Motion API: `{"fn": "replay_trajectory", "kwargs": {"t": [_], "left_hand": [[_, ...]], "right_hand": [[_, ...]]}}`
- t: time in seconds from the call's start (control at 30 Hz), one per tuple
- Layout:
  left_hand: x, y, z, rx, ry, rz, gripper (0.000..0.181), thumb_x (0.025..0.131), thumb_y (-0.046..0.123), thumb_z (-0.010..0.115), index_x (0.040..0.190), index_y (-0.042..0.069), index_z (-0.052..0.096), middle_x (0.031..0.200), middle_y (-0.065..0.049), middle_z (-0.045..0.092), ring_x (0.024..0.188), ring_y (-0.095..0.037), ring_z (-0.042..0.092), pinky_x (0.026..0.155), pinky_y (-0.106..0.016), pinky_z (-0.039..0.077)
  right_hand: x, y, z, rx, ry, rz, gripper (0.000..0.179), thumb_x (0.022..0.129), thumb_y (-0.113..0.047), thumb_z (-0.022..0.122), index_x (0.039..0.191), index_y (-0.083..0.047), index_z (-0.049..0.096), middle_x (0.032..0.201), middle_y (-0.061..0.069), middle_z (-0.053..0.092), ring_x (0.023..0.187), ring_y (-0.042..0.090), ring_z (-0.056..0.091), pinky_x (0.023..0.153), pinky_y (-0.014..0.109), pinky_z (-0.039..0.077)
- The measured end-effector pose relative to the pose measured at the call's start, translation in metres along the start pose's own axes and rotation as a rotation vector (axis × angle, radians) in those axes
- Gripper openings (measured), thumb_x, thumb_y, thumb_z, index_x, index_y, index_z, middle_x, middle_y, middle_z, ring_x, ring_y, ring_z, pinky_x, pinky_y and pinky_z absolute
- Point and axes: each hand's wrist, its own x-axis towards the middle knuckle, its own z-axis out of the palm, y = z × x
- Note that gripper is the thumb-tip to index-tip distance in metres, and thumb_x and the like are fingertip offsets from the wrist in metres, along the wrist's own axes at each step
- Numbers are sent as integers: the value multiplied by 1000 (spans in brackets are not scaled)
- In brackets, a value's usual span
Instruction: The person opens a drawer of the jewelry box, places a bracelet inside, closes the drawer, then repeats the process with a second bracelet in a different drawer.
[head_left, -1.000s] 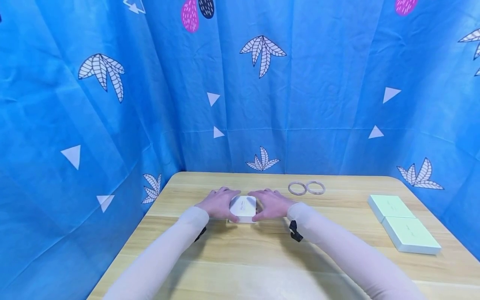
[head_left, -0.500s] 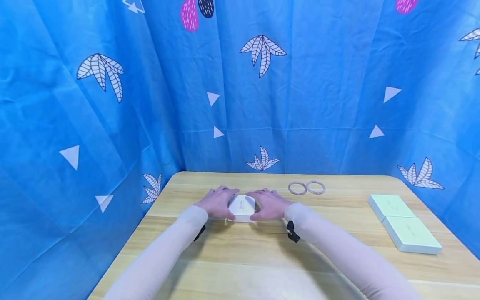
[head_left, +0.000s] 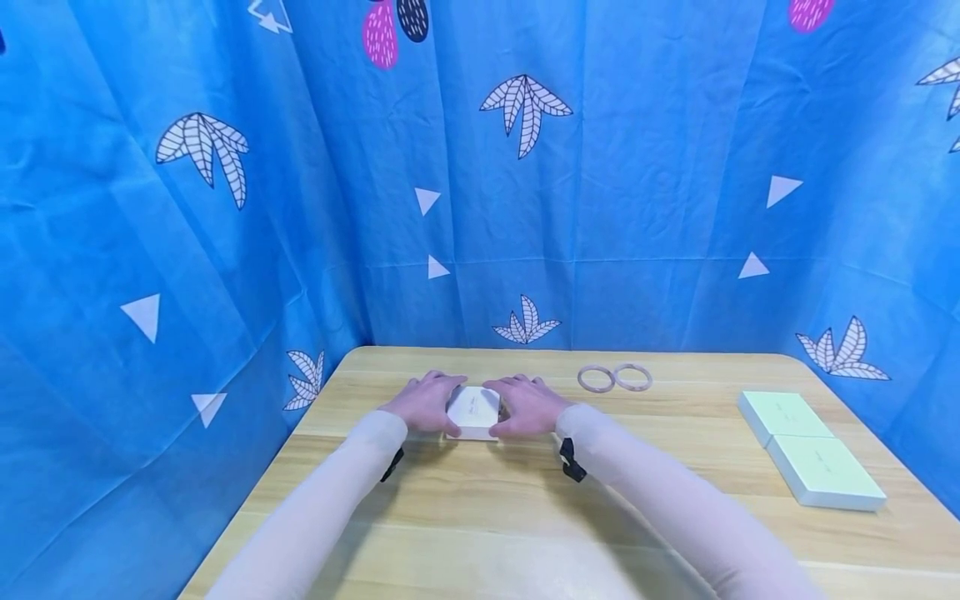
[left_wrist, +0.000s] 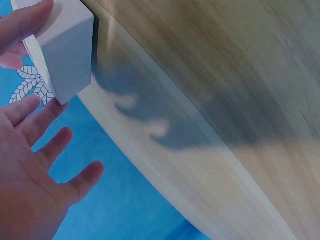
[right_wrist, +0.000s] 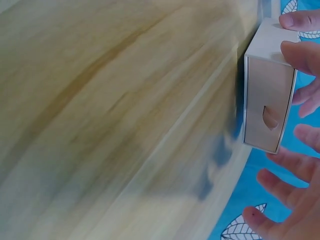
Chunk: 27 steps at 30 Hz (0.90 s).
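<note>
Pinching a small white box (head_left: 474, 407) by its left side, the left hand (head_left: 425, 404) uses thumb and fingers. The right hand (head_left: 529, 407) does the same on the right side. In the wrist views, some fingers (left_wrist: 55, 145) on both hands are spread apart, off the box. The box is near the back edge of the wooden table (head_left: 510, 533), left of two thin rings (head_left: 582, 377). Whether its bottom touches the table, I cannot tell. Its right end (right_wrist: 262, 85) is tan, with a little round cut in it. The rings lie side by side, just about touching. On the right side of the table, two pale green boxes (head_left: 828, 471) lie flat, end to end. A blue curtain (head_left: 645, 175) with white leaf shapes hangs behind.
</note>
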Motion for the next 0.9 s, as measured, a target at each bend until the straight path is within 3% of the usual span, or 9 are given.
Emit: {"fn": "replay_trajectory", "kwargs": {"t": [0.9], "left_hand": [[2,-16,-3,-9,-36,-62,94,72,37,89,153,19,45,148,-9,51,137,-29,41,117,-59,28]], "right_hand": [[17,-11,9,6,-8,30,89,79,-58,76,154,-23,43,151,3,52,133,25,48,112,58,35]]}}
